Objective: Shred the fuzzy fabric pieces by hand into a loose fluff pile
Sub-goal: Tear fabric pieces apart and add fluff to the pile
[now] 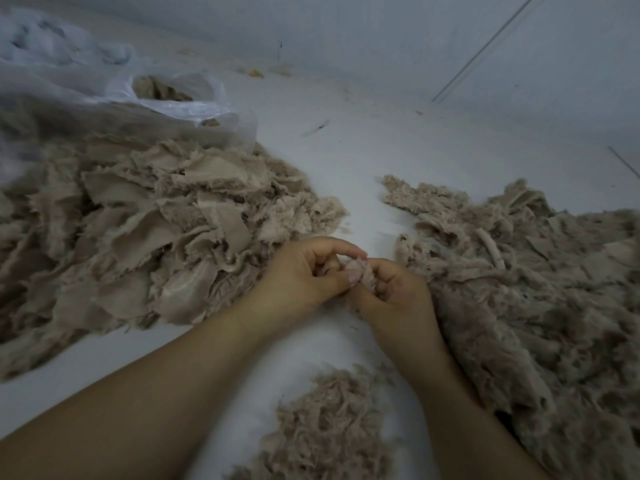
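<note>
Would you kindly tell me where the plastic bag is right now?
In the head view, the plastic bag lies at upper left on the white surface, just behind the left pile of fabric pieces.

Both bare forearms reach in from the lower frame and meet at centre. The left hand (304,271) and right hand (391,292) touch, fingers curled, pinching together.

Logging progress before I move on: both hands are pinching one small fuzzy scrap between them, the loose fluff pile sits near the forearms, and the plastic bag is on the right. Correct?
Not quite. The head view shows the plastic bag on the left, behind the pile of fabric pieces. The rest holds: left hand and right hand pinch the fuzzy scrap, and the fluff pile lies by the forearms.
</note>
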